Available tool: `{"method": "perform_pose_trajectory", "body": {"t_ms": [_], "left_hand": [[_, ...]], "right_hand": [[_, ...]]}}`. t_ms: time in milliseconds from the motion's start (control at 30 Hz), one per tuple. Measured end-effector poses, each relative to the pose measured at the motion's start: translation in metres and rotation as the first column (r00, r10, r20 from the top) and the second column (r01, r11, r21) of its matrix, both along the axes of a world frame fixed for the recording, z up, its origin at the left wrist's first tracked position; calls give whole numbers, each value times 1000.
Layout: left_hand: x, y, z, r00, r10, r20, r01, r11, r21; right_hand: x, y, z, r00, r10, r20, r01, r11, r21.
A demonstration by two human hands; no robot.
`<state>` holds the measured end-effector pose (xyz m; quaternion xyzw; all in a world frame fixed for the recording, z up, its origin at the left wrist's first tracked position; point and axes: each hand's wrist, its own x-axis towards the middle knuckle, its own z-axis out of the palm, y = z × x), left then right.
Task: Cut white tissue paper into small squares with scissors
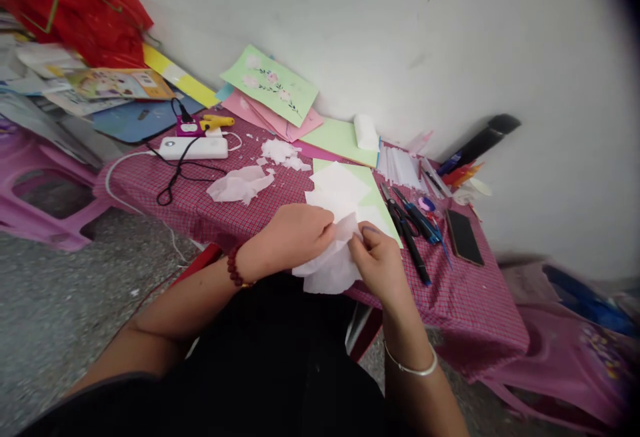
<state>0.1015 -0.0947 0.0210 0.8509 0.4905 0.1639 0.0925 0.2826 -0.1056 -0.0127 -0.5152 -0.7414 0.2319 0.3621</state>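
Observation:
Between my two hands, at the table's near edge, is a sheet of thin white tissue paper (pixel 333 267). My left hand (pixel 295 233) is closed on its upper left part, fingers curled. My right hand (pixel 379 257) pinches its right side between thumb and fingers. Just beyond lie white paper sheets (pixel 340 187) on a light green sheet (pixel 380 217). To the left are a loose piece of tissue (pixel 243 185) and a small heap of torn white scraps (pixel 280 151).
Right of the sheets lie scissors (pixel 400 213), a black marker (pixel 416 260), a blue-handled tool (pixel 423 222) and a phone (pixel 465 237). A white power strip (pixel 195 148) with a black cable and a yellow glue gun (pixel 217 121) sit left. A flower-decorated green card (pixel 273 83) leans at the back.

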Motion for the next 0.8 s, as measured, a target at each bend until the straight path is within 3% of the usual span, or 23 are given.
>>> {"method": "perform_pose_trajectory", "body": {"t_ms": [167,267,333,400,500,633,800], "left_hand": [[-25,17,-20,986,106,126,-95,992,-88],[-35,19,-19,962,181,204,-163,981,-104],[-31,16,-9,954,144,263,-111,984,-136],[-20,11,3,958,43,283,12,982,-190],[-2,7,13,978,-88,189,133,962,-238],[2,12,7,967,-141,214,198,941,-273],[-13,19,-5,942,-37,334,130,957,-261]], "right_hand": [[11,2,-13,980,-111,-166,101,992,-70],[12,2,-17,980,-110,-167,98,992,-78],[9,1,-15,987,-88,-132,81,995,-57],[4,-1,-11,994,-54,-97,49,998,-45],[-2,-3,-4,994,40,-102,-43,999,-33],[-1,-4,-5,986,35,-165,-45,997,-60],[12,-2,-21,919,-146,-366,77,978,-195]]}}
